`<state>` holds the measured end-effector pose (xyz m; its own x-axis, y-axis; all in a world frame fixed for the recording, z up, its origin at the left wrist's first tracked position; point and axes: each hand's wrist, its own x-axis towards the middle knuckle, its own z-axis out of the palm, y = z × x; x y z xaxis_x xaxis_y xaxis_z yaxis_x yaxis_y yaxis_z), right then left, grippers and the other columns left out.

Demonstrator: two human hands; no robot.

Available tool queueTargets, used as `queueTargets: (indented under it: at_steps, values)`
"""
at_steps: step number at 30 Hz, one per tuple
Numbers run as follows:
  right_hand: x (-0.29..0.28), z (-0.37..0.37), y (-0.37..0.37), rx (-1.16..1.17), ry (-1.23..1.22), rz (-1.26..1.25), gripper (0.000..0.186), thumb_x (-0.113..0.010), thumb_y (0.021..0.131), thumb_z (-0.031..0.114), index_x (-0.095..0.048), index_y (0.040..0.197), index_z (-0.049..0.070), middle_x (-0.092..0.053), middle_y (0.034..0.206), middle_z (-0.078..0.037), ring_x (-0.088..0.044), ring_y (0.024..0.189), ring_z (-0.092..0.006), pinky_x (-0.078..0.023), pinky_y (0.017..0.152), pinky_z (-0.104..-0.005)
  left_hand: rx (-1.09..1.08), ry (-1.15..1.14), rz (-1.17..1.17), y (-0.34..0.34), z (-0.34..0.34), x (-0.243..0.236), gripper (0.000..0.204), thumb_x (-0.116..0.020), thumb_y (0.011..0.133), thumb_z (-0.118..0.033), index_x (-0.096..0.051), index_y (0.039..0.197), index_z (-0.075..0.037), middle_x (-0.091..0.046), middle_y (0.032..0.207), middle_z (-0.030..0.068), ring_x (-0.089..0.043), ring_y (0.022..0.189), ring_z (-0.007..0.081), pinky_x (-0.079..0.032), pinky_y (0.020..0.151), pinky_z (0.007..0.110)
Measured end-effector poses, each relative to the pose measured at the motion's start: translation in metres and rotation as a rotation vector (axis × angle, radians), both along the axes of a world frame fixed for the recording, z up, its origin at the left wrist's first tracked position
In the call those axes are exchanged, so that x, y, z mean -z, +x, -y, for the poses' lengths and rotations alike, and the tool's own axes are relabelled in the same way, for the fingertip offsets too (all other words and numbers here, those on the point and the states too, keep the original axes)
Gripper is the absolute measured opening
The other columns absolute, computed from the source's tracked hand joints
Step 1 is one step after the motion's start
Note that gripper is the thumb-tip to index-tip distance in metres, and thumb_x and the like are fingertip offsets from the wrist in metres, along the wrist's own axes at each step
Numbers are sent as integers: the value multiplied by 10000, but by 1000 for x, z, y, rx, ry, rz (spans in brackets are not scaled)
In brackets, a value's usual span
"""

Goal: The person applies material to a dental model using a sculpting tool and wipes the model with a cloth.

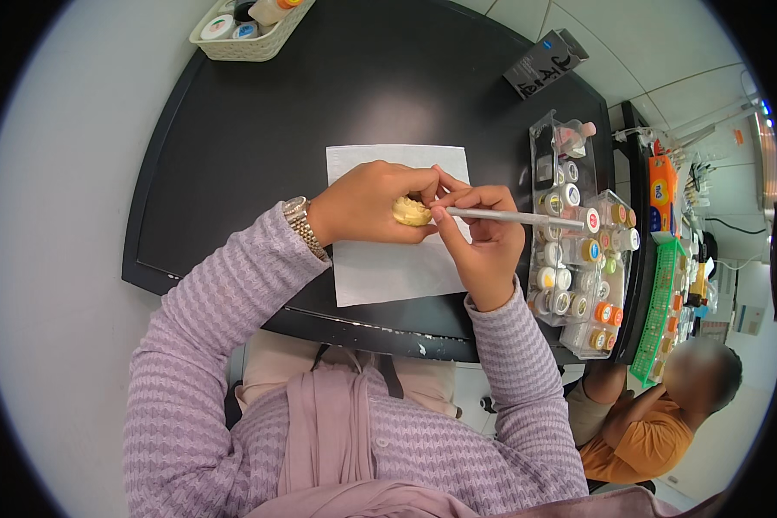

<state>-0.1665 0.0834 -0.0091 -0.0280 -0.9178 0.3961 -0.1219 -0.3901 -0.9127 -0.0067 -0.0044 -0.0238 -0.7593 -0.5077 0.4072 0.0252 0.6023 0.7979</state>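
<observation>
Cast (412,212) pinched in left hand (373,203), held over paper (388,272) near front edge of bench (224,173), pen-like tool (535,218) gripped in right hand (489,246), tip by cast, jars (571,195) set along right edge, box (544,65) by far right corner

Your view came from the left of two wide fisheye cameras worn side by side on your head, and it faced steeply down over your chest (406,440) onto the black table (259,121). It was upright and unmirrored, so your own left lay at its left. Your chest filled the lower part, nearest the lens, while your left hand (363,203) and right hand (492,250) sat around the middle, a little farther off. The wide field bent the table's edges, darkened at its rim, and reached rightward past the table to a seated co-worker (643,436), who appeared tilted and well beyond your hands
</observation>
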Motion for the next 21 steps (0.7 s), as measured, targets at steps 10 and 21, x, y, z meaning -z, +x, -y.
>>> queueTargets:
  at_steps: [10,21]
  values:
    - [-2,-3,1,29,-26,-60,194,-645,782,-101,-515,903,-24,-628,912,-111,-577,1097,-326,-527,889,-327,-29,16,-48,-3,-1,2,201,-694,696,-126,-524,787,-68,-592,693,54,-592,621,214,-469,568,316]
    - [-1,-3,-1,131,-144,-300,184,-708,736,-52,-562,842,-18,-653,795,-93,-676,918,-262,-544,745,-286,-68,-52,-27,-3,-2,1,192,-698,702,-146,-544,798,-84,-605,708,47,-611,652,220,-482,593,311]
